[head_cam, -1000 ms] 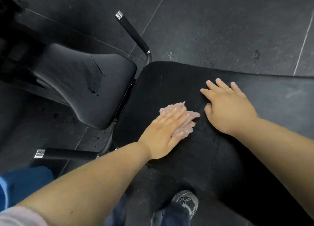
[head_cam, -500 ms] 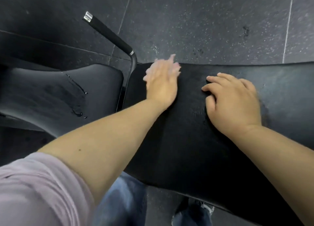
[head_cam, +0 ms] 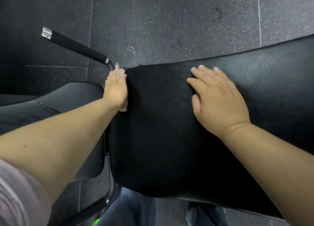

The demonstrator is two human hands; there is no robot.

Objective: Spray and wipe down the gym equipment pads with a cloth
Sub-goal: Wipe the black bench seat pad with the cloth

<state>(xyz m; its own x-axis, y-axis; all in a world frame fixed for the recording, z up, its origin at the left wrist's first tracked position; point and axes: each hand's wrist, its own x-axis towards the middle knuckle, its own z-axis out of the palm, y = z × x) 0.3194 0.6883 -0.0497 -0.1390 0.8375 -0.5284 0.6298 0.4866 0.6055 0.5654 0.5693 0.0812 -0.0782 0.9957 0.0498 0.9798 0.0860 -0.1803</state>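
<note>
At the left edge of the long black padded bench pad (head_cam: 161, 123), the left hand (head_cam: 116, 89) lies flat with fingers extended, pressing what looks like a pale pink cloth (head_cam: 123, 108), mostly hidden beneath the palm. The pad's long axis runs rightward, so unwiped surface lies right of those fingers. The right hand (head_cam: 219, 99) rests splayed and empty mid-pad, bracing. No readable writing shows.

Both hands (head_cam: 116, 89) (head_cam: 219, 99) on pad (head_cam: 161, 123)
</note>
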